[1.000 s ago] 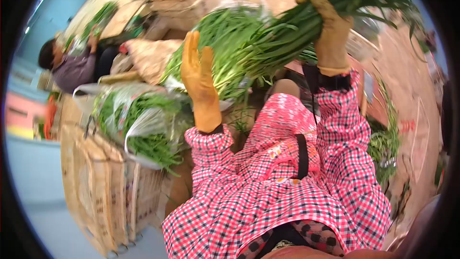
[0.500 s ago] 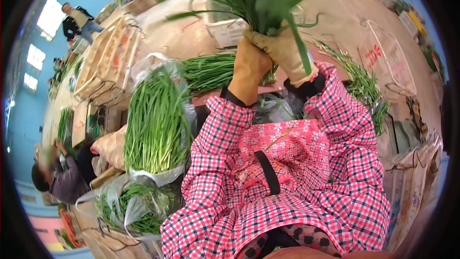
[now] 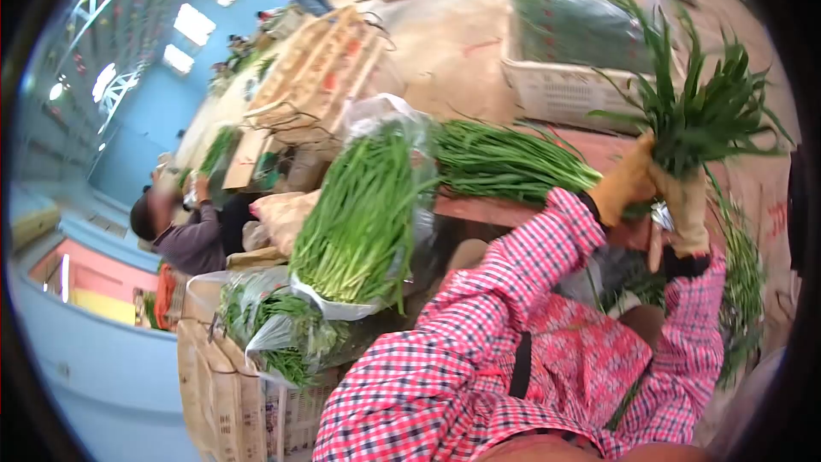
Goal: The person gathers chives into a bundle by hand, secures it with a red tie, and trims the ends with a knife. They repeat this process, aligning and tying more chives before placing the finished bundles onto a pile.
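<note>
My left hand [image 3: 627, 181], in an orange work glove, is closed round the base of a bunch of garlic chives [image 3: 703, 94]. The leaves fan upward and outward, away from me. My right hand [image 3: 684, 212], in a beige glove, grips the same bunch from the other side. A small silvery piece [image 3: 660, 216] with a tan, handle-like end pokes out below the right palm. Left of my hands, more garlic chives [image 3: 509, 160] lie flat on a reddish board [image 3: 569, 144]. The cut ends of the held bunch are hidden by the gloves.
A large upright bundle of chives [image 3: 355, 222] stands in a white plastic bag to my left. Below it sits a bag of greens [image 3: 282, 334]. A white crate [image 3: 556, 94] stands beyond the board. Loose stalks [image 3: 740, 282] lie at right. A person [image 3: 188, 231] crouches far left.
My view has swung left, so the scene shifts right. Both hands still hold the bunch, which now appears lower and at the right, with the leaves in sharper view.
</note>
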A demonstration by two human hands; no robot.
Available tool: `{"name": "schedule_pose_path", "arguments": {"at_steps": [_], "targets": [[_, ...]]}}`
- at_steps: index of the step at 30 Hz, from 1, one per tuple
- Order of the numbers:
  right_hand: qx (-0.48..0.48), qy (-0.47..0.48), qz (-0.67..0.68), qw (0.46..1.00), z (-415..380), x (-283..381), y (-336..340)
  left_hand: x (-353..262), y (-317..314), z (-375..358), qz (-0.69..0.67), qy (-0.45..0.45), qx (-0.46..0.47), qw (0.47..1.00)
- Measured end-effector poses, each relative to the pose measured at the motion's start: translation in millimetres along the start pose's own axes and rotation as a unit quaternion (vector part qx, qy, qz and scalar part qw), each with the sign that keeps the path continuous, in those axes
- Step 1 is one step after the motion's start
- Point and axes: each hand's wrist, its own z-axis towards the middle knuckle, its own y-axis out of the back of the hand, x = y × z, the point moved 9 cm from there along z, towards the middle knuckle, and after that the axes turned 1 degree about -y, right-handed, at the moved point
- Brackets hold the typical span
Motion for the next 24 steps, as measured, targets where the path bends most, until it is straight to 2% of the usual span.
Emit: {"name": "schedule_pose_path", "arguments": {"at_steps": [1,3,6,9,11,12,13,14,15,16,17,19,20,21,22,23,24], "targets": [[0.033,0.031,0.009,0.999,-5,-1,-2,-4,-5,-3,-0.079,0.038,-0.017,0.996],[0.091,-0.001,0.045,0.995,-4,-23,-3,-7,-10,-13,0.076,-0.049,0.038,0.995],[0.174,-0.044,0.089,0.98,3,-34,-7,-10,-6,-25,0.169,-0.1,0.076,0.978],[0.148,-0.041,0.051,0.987,3,-26,-1,-22,-3,-16,0.077,-0.079,0.088,0.99],[0.095,-0.008,0.003,0.995,12,-1,2,-25,-2,-3,-0.094,-0.023,0.088,0.991],[0.051,0.117,-0.08,0.989,11,45,0,-26,-5,5,-0.167,0.009,0.085,0.982],[0.018,0.13,-0.094,0.987,15,46,3,-26,-8,14,-0.237,0.04,0.078,0.967],[-0.015,0.141,-0.109,0.984,19,38,4,20,-19,16,-0.089,-0.048,0.065,0.993],[-0.048,0.146,-0.127,0.98,20,21,6,18,-22,19,-0.053,-0.044,0.067,0.995],[-0.084,0.083,-0.117,0.986,27,3,9,17,-25,22,-0.016,-0.04,0.069,0.997],[-0.119,0.02,-0.102,0.987,33,-16,11,1,-16,24,-0.016,-0.007,0.066,0.998],[-0.122,0.017,-0.044,0.991,32,22,8,-9,-8,21,0.108,0.128,0.11,0.98],[-0.116,0.051,0.016,0.992,35,25,8,55,-23,24,0.144,0.058,0.081,0.984],[-0.078,0.09,-0.03,0.992,41,27,9,35,-23,28,0.172,0.041,0.1,0.979],[-0.063,0.047,-0.06,0.995,46,16,11,16,-23,30,0.199,0.022,0.119,0.973],[-0.045,0.005,-0.092,0.995,49,7,14,6,-18,31,0.171,0.009,0.084,0.982],[-0.061,0.132,-0.05,0.988,34,72,7,-4,-14,31,0.144,-0.006,0.049,0.988]]}}
